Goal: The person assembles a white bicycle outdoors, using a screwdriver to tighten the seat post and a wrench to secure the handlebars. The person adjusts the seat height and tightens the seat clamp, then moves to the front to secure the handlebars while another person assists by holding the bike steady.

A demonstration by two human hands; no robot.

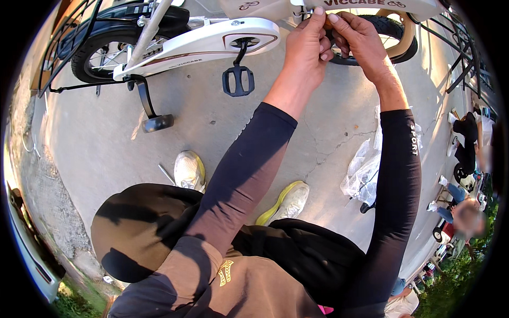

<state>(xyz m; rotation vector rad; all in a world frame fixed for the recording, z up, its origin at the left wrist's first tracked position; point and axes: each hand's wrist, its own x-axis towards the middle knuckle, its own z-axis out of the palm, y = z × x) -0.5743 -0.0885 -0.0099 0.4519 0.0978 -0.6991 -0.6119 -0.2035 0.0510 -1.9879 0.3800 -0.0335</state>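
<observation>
The bike (265,37) points right, its length left to right, on concrete (185,106) outdoors. My left hand (310,40) and right hand (360,40) curl inward, their hold hidden.

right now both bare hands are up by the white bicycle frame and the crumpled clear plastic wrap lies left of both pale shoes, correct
No: the head view shows the crumpled clear plastic wrap right of both pale shoes. The bare left hand and right hand are up by the white bicycle frame.

Left grip (310,42) and right grip (365,43) reach the bicycle (212,42).
</observation>
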